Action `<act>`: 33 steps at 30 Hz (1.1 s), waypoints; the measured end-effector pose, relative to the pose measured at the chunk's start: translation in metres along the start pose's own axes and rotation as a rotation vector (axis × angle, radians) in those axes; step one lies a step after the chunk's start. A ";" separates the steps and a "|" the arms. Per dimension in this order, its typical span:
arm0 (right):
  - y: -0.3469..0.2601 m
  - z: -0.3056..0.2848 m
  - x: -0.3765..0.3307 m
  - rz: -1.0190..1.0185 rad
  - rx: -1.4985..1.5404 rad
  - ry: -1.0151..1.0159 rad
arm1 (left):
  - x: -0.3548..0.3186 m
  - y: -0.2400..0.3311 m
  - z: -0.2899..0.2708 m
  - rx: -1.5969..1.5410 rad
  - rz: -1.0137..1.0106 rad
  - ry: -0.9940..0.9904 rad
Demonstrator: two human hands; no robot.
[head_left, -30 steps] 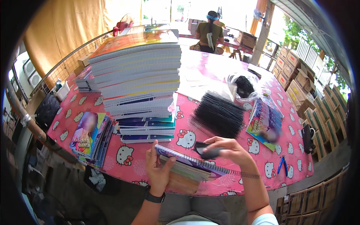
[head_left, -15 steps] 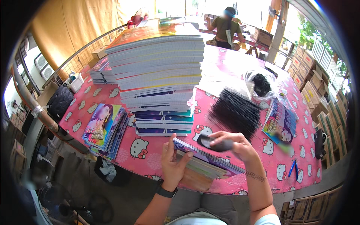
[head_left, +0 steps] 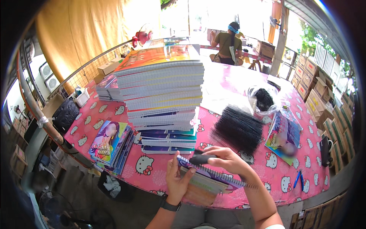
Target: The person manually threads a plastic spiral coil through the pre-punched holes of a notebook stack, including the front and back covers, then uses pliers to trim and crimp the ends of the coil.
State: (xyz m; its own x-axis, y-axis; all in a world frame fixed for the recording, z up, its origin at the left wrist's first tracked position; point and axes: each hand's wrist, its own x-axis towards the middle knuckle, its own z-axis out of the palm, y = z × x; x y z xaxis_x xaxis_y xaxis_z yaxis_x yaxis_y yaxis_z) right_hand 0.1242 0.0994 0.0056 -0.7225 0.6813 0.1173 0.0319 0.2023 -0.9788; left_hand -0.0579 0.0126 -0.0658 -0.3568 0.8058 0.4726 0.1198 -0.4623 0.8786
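My left hand point(head_left: 176, 183) grips the left end of a purple-covered notebook point(head_left: 234, 186), thumb on its near side. A dark wire coil point(head_left: 225, 175) runs along the notebook's upper edge, its loose end sticking out past the right corner. In my right hand point(head_left: 228, 159) is a black rounded hand tool point(head_left: 202, 157), lying against or just above the coil near its left end; its exact kind is unclear. Under the notebook, a tan board point(head_left: 200, 195) shows at the table's near edge. A pile of black coils point(head_left: 239, 128) lies just beyond my right hand.
A tall stack of notebook page blocks point(head_left: 164, 86) stands ahead on the pink table point(head_left: 152, 173). Finished-looking notebooks lie in a left pile point(head_left: 110, 141) and a right pile point(head_left: 281, 133). Blue-handled pliers point(head_left: 299, 181) rest at right. A person point(head_left: 230, 44) sits far off.
My right hand has slid the black tool leftward along the coil, toward the notebook's left end. My left hand keeps its hold. The whole view has shifted slightly.
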 end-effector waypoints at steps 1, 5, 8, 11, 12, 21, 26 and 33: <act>0.007 -0.002 0.004 0.055 -0.178 0.064 | -0.002 -0.001 -0.001 0.051 -0.019 0.000; 0.050 -0.015 -0.027 -0.003 -0.957 0.181 | 0.001 0.003 -0.013 0.047 -0.102 0.006; 0.039 -0.029 -0.057 0.030 -0.904 0.209 | 0.010 -0.001 -0.024 0.023 -0.034 -0.034; -0.031 -0.026 -0.080 -0.082 -0.782 0.145 | 0.023 0.020 -0.021 -0.093 -0.014 -0.186; -0.056 -0.025 -0.091 -0.113 -0.748 0.112 | 0.025 0.033 -0.016 -0.175 -0.035 -0.262; -0.082 0.047 -0.093 -0.333 -0.723 0.463 | 0.023 0.079 0.020 -0.304 0.054 -0.449; -0.077 0.052 -0.088 -0.466 -0.764 0.535 | 0.018 0.080 0.024 -0.327 0.058 -0.444; -0.083 0.050 -0.079 -0.492 -0.718 0.439 | 0.020 0.086 0.018 -0.188 0.267 -0.431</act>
State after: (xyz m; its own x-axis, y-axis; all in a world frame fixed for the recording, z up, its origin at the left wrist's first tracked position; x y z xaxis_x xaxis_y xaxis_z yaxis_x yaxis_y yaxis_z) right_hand 0.1438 -0.0060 0.0687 -0.4510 0.5780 0.6801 0.3141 0.8160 -0.4852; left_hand -0.0379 -0.0042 0.0204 0.0807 0.7117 0.6978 -0.0272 -0.6983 0.7153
